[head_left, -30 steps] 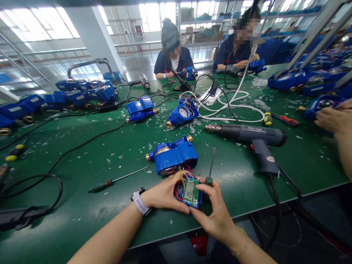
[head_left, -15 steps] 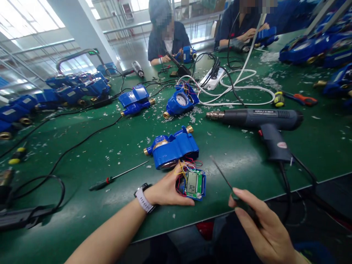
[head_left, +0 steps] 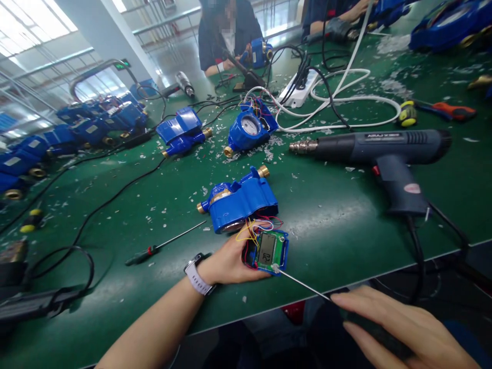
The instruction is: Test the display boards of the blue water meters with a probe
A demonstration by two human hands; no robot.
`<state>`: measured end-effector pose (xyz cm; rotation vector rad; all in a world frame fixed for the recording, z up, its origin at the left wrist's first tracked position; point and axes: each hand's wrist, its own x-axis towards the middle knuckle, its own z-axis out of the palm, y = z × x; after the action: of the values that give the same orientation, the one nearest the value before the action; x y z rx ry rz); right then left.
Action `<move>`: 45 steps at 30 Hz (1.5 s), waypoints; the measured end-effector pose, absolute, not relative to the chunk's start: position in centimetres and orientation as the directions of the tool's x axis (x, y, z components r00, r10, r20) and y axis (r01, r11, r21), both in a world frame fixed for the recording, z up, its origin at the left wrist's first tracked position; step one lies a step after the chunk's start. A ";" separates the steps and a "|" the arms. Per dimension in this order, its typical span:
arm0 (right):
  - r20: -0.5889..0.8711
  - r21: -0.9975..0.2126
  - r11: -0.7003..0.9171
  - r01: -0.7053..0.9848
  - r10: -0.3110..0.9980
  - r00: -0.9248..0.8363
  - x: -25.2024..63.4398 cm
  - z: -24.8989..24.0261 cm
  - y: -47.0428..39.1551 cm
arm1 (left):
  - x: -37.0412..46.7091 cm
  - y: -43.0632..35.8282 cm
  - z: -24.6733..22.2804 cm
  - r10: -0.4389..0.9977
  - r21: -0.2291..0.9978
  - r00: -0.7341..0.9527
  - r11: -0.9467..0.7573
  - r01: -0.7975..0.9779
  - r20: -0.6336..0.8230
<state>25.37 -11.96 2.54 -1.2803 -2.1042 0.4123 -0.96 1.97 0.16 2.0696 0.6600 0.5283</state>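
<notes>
My left hand (head_left: 230, 262) is closed round a small display module (head_left: 268, 249), a green circuit board with a lit LCD in a blue housing. Yellow, red and white wires run from it to a blue water meter (head_left: 244, 197) with brass ends, lying just behind. In my right hand (head_left: 392, 318) is a screwdriver (head_left: 305, 286), its dark handle mostly hidden by the fingers. The thin shaft points left, and its tip meets the lower right corner of the board, at a whitish spot there. A second screwdriver (head_left: 165, 248) lies left of the meter.
A heat gun (head_left: 400, 159) lies on the right of the green table (head_left: 134, 220). Behind the wired meter are two more water meters (head_left: 180, 130) and a white power strip (head_left: 300, 87). Meters crowd the far left. Across the table a person (head_left: 230, 41) handles another meter.
My right hand has brought the screwdriver's tip down and left onto the board's corner. My left hand still holds the display module. The view has tilted slightly down.
</notes>
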 end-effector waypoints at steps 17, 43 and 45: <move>0.362 -0.433 0.628 0.647 0.778 -0.513 25.3 3.3 -10.6 | -0.9 1.4 -0.8 0.587 0.763 0.784 -0.596 0.251 0.200; -0.078 -0.337 0.588 0.735 0.761 -0.644 24.9 6.2 -10.0 | -1.2 1.5 -1.5 0.556 0.810 0.771 -0.579 0.092 0.311; -0.088 -0.339 0.582 0.739 0.762 -0.641 24.7 6.5 -9.7 | -1.2 1.4 -1.5 0.558 0.797 0.770 -0.594 0.108 0.311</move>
<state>24.74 -9.72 6.51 -1.2997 -2.7346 0.5374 -1.18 1.41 -1.51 2.1408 0.4944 0.6991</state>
